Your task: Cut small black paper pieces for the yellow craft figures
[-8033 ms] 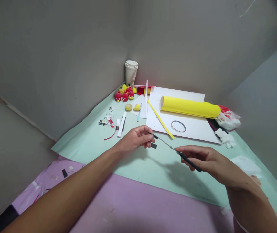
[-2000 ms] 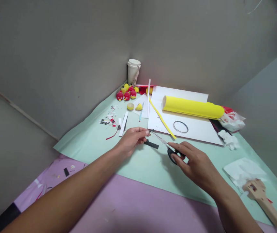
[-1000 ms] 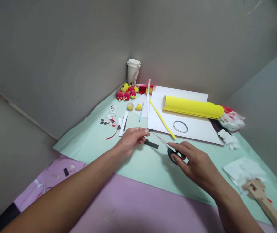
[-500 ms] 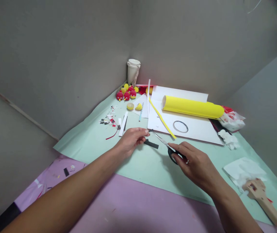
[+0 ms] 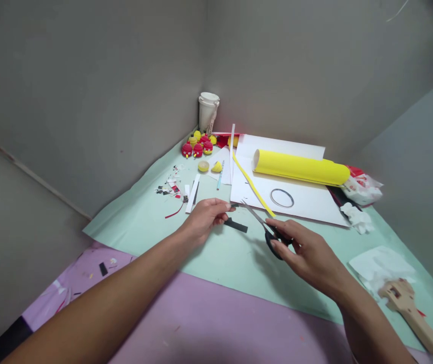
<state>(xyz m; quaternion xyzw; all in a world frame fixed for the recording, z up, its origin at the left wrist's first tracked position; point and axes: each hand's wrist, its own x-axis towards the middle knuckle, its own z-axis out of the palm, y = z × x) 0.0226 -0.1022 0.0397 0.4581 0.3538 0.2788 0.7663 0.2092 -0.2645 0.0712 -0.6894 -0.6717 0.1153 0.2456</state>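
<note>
My left hand (image 5: pixel 207 218) pinches a small black piece (image 5: pixel 234 206) between thumb and fingertips, above the green sheet. Just below its fingers, a black strip (image 5: pixel 238 226) lies on the sheet. The scissors (image 5: pixel 254 214) are in my right hand (image 5: pixel 297 242), with fingers in the black handles. Their blades point up and left, slightly parted, and their tips are a short way right of the small black piece, not touching it.
A yellow roll (image 5: pixel 299 168), a metal ring (image 5: pixel 282 197) and a yellow strip (image 5: pixel 254 187) lie on white board (image 5: pixel 310 207). Paper scraps (image 5: pixel 171 187), red and yellow figures (image 5: pixel 197 149) and a white cup (image 5: pixel 208 112) are behind left. A beige glue gun (image 5: pixel 409 308) is at right.
My right hand has drawn the scissors slightly right, so their tips have come away from the small black piece. My left hand has barely moved.
</note>
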